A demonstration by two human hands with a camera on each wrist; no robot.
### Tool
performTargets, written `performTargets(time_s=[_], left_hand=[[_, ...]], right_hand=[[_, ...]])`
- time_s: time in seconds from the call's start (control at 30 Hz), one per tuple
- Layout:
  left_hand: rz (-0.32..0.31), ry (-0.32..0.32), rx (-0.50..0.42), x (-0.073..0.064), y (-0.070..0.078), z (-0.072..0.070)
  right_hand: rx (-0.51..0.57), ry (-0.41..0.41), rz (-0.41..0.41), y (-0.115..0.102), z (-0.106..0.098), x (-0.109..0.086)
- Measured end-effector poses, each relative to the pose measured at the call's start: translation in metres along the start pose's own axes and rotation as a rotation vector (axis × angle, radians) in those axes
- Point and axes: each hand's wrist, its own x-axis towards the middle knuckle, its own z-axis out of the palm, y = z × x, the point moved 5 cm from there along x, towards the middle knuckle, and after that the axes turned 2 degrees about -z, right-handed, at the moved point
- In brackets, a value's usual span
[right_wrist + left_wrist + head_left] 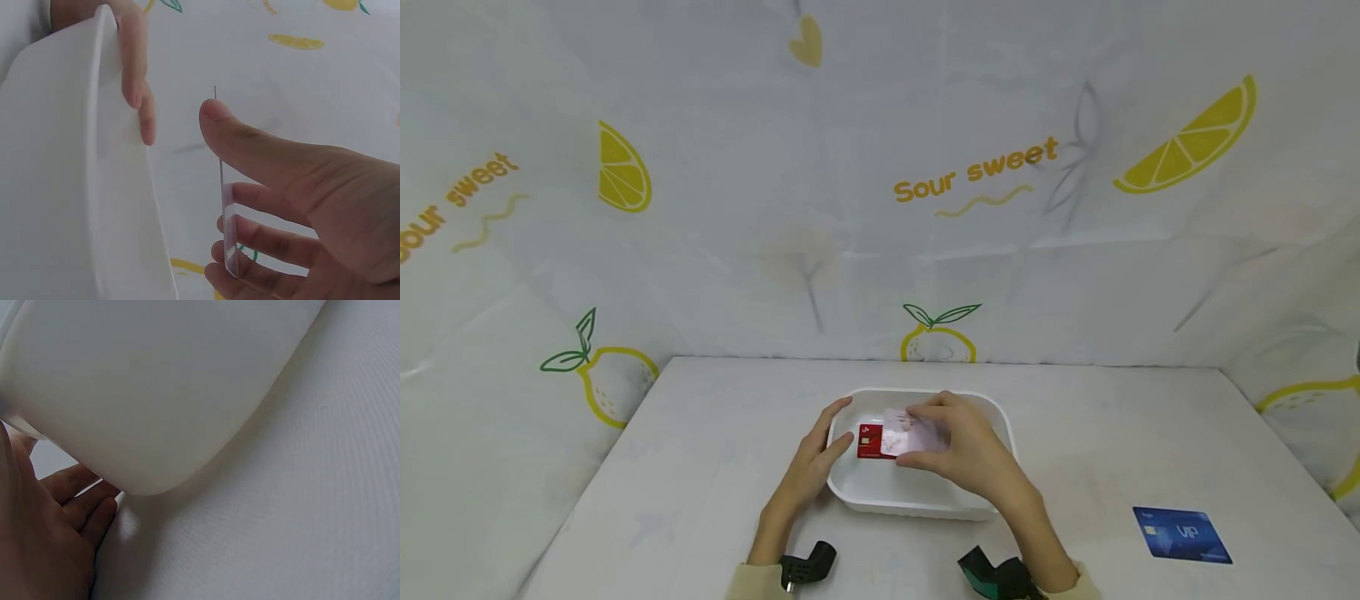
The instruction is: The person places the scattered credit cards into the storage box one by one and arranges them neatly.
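A white plastic tub [917,507] stands on the table, and my left hand [807,467] holds its left rim, thumb over the edge. Against the tub's outer wall [156,412] some of that hand's fingers show in the left wrist view. My right hand [976,454] pinches a pale pink card [913,433] between thumb and fingers, above the tub. The right wrist view shows this card [230,244] edge-on, the thumb on one face and the fingers on the other. Inside the tub is a red card [870,442] with a chip, partly covered by the pink card in the head view.
On the table to the right lies a blue VIP card [1183,534]. The white table [700,467] ends at the back against a white sheet [722,275] printed with lemons and lettering. Black wrist camera mounts [807,565] are strapped at both wrists.
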Motion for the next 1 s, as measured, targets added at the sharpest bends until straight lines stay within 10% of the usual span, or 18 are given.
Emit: performTargets(time_s=[1.0], left_hand=[[-0.015, -0.005, -0.003, 0.000, -0.001, -0.003]], right_hand=[[-0.033, -0.031, 0.048, 0.005, 0.066, 0.006]])
